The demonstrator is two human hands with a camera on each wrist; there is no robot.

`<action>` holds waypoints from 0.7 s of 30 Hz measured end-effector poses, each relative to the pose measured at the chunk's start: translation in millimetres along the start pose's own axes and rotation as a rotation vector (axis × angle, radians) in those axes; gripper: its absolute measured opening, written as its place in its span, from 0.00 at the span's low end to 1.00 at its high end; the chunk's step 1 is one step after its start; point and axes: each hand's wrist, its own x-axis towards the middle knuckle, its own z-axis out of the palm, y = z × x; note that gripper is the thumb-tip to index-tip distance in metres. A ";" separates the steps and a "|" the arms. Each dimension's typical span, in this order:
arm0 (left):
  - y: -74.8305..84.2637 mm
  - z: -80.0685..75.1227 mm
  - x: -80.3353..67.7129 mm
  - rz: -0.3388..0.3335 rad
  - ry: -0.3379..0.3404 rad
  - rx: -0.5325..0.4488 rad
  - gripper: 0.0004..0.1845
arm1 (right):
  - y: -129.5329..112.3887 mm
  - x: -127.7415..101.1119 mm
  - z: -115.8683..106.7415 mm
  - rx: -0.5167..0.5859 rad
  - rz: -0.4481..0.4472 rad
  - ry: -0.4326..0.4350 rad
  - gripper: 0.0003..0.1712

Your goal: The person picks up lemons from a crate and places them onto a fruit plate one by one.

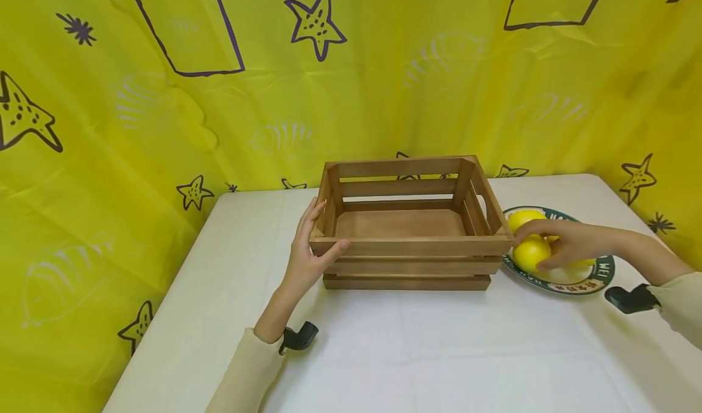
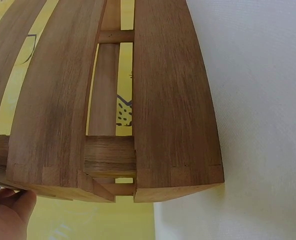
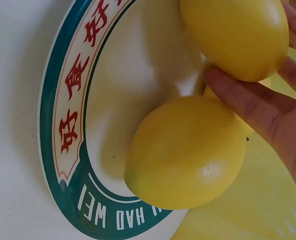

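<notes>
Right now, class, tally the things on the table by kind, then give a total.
Wooden crate: 1
Plate: 1
Lemons, first, second: 2 plainly seen; more may be hidden under the right hand
Total: 4

crate (image 1: 408, 242) mid-table (image 1: 439, 340) | plate (image 1: 581, 285) right, touching perhaps | lemons (image 1: 531, 253) on plate

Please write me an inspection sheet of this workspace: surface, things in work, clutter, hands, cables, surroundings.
Surface: table under a white cloth.
Things in work: empty wooden crate in the middle; plate with green rim beside it, bearing yellow lemons; front lemon.
Clutter: nothing seen.
Hands: left hand holds the crate's left front corner; right hand grips the front lemon on the plate.
Cables: nothing seen; a black wrist camera mount on each arm.
Surroundings: yellow curtain printed with starfish.
</notes>
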 end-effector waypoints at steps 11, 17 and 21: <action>-2.7 -0.1 0.6 0.012 0.008 0.003 0.44 | -5.5 4.9 -5.5 -0.028 0.131 0.036 0.18; -2.7 0.8 1.6 0.002 -0.011 0.013 0.44 | -6.6 3.0 -9.1 -0.021 0.098 0.040 0.16; -1.4 -3.3 2.9 -0.020 -0.052 0.058 0.45 | -8.1 1.0 -13.1 -0.063 0.070 0.061 0.17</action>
